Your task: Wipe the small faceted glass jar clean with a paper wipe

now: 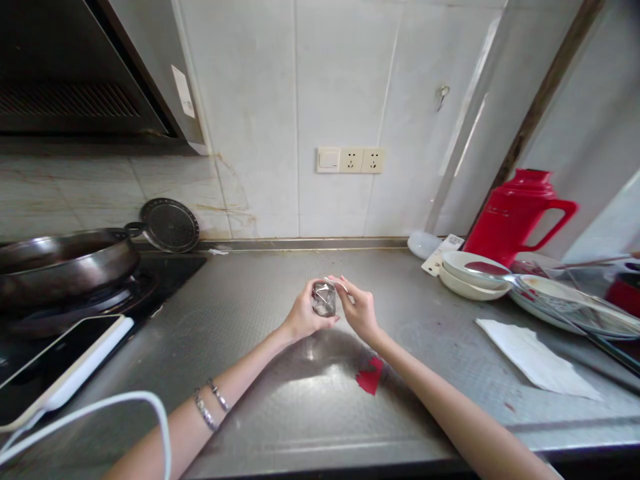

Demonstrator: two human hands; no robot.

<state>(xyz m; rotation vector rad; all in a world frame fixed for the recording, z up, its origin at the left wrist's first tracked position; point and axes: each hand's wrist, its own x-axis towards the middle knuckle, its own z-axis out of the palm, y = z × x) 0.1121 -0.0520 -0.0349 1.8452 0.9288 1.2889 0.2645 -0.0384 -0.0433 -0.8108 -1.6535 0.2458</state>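
Observation:
A small clear container with something dark and greyish in it point(324, 299) is held above the middle of the metal counter. My left hand point(304, 313) is wrapped round its left side and underside. My right hand point(358, 308) is at its upper right, fingers pinched on a thin clear strip or film along the top edge. What exactly the strip is remains too small to tell. A torn red scrap point(369, 375) lies on the counter, below and to the right of both hands.
On the left are a pan point(65, 263) on the stove, a round black disc point(170, 225) and a phone point(60, 367) with a white cable. To the right stand a red thermos point(510, 217), stacked bowls point(473, 275), plates and a white napkin point(537, 357).

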